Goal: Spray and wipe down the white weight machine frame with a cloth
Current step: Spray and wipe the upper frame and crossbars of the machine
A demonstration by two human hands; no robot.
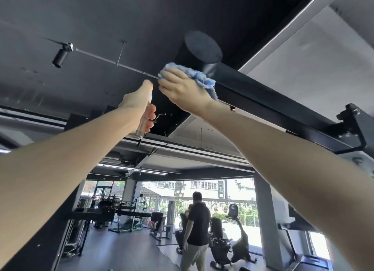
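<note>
My right hand (pixel 183 88) presses the soft, limp blue cloth (pixel 195 75) flat onto the dark beam (pixel 263 98) overhead. Just beside it, my left hand (pixel 139 104) grips the light, likely slippery spray bottle (pixel 141 128) mid-body.

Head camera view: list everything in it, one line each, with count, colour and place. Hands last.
cloth: one, blue, on the overhead beam under the right hand
spray bottle: one, clear, in the left hand, left of the cloth
overhead beam: one, black, running from centre down to the right
bracket: one, black, on the beam at far right
track spotlight: one, black, ceiling, upper left
bystander: one, black shirt, standing on the gym floor, bottom centre
exercise bikes: at least two, black, right of the bystander
left hand: one, grips the spray bottle
right hand: one, presses the cloth to the beam
</note>
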